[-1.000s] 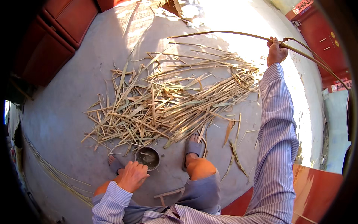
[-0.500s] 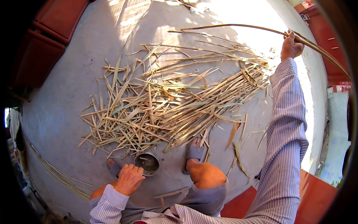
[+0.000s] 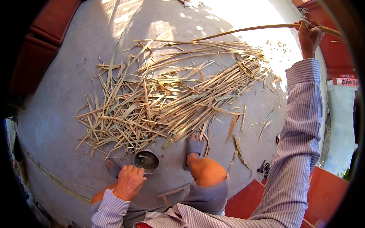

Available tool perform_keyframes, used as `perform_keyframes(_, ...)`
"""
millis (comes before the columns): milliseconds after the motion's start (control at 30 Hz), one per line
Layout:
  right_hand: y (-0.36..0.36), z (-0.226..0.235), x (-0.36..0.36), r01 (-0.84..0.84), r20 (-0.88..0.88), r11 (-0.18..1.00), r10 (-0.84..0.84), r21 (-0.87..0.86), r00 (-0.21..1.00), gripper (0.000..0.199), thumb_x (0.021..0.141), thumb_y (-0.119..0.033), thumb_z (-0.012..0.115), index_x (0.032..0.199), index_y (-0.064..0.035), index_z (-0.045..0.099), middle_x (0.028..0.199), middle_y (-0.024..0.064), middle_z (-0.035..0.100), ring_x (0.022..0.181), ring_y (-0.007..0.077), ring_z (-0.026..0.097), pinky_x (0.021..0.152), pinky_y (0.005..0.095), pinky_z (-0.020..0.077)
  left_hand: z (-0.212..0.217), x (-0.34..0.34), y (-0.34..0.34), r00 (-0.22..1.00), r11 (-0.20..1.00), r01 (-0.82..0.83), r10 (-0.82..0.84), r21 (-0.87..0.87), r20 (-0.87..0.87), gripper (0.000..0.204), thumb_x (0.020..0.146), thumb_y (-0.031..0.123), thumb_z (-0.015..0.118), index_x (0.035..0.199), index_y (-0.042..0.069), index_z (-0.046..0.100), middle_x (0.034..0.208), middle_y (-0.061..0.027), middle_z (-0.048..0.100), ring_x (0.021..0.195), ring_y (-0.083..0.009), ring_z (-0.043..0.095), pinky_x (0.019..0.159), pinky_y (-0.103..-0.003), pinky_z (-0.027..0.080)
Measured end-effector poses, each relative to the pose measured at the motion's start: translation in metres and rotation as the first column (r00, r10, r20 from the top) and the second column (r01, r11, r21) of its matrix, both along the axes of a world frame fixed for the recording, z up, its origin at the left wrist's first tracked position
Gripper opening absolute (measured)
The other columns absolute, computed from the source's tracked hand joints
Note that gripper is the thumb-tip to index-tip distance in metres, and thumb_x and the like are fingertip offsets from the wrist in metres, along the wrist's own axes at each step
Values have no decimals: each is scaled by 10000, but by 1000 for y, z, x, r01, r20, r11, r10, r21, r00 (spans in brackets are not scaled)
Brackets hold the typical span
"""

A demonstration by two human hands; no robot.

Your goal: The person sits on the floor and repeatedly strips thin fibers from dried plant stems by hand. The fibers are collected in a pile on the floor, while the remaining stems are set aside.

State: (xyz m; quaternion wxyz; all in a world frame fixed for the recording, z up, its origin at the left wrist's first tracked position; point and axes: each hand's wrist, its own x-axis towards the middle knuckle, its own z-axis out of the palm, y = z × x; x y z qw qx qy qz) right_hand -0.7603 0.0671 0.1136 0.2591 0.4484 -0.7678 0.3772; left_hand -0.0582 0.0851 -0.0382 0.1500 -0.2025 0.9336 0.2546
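Stretched out to the far right, my right hand (image 3: 310, 35) is closed around a long dry stalk (image 3: 253, 27). One end of the stalk reaches left over the heap, and the other goes past my hand toward the red doors. My left hand (image 3: 130, 183) is low in front of me by my left knee, its fingers curled together; whatever may be inside them is hidden. Just beyond it stands a round metal bowl (image 3: 147, 161) with murky liquid in it. A wide heap of dry stalks and leaves (image 3: 182, 100) covers the floor ahead.
My slippered feet are at the heap's near edge, the right slipper (image 3: 194, 146) beside the stalks. Thin strips (image 3: 57, 178) lie at the lower left. A red cabinet (image 3: 51, 22) stands at the far left, a red panel (image 3: 327, 193) at the lower right. Scissors-like black handles (image 3: 263, 167) show by my right sleeve.
My right hand has moved farther right and slightly up, drawing the stalk rightward. My left hand stays nearly where it was. The whole view has shifted a little.
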Motion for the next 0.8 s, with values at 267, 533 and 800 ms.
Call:
perform_keyframes(267, 91, 68, 34, -79, 182, 989, 56, 124, 982, 210, 887, -111, 609, 826, 89, 620, 743, 152, 669, 699, 221, 712, 659, 309, 614, 20, 25, 38, 997, 998, 7, -12, -67, -76, 335, 636, 214, 798, 849, 67, 586, 757, -85, 586, 775, -250, 560, 691, -372, 394)
perform_keyframes(533, 132, 93, 80, -31, 227, 992, 2, 123, 974, 208, 937, -132, 555, 880, 60, 612, 798, 160, 676, 742, 235, 715, 707, 318, 611, 37, 45, 69, 990, 993, -23, 6, -112, -143, 327, 628, 202, 806, 811, 73, 568, 738, -89, 584, 752, -259, 553, 672, -378, 390)
perform_keyframes(800, 98, 139, 146, -303, 342, 937, 345, -171, 874, 219, 1009, -81, 403, 1117, 89, 491, 1027, 237, 663, 882, 331, 706, 850, 384, 605, 31, 72, 86, 974, 986, -24, -14, -164, -225, 319, 658, 213, 791, 834, 71, 566, 761, -99, 586, 760, -280, 548, 682, -392, 398)
